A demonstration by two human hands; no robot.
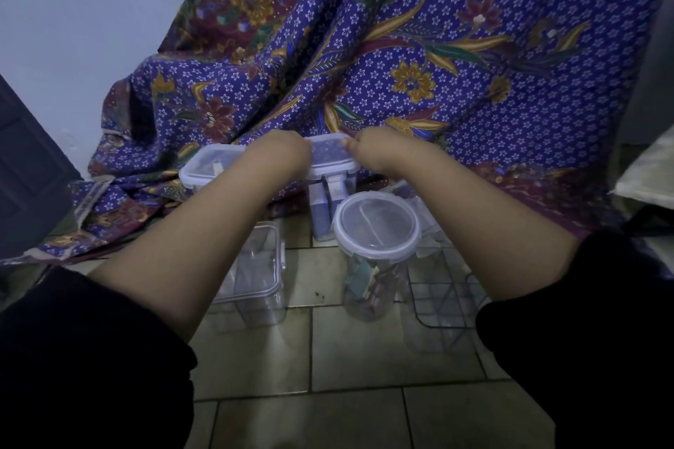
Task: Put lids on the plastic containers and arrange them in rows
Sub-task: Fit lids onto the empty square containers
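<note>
Here, left hand (282, 153): fingers curled over the left end of the lid (330, 154).
Right hand (379, 153): grips the lid's right end (thumb on top).
Lid: atop the tall container (321, 210), which stands on the floor (328, 350) against the batik cloth (437, 66).
Round container (377, 230): lidded, just in front.

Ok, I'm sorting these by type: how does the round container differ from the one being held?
The round container has a circular lid; the held container a rectangular one. The round container stands nearer, untouched; the held container has the left hand and right hand gripping its lid. Both are clear plastic, lidded.
</note>
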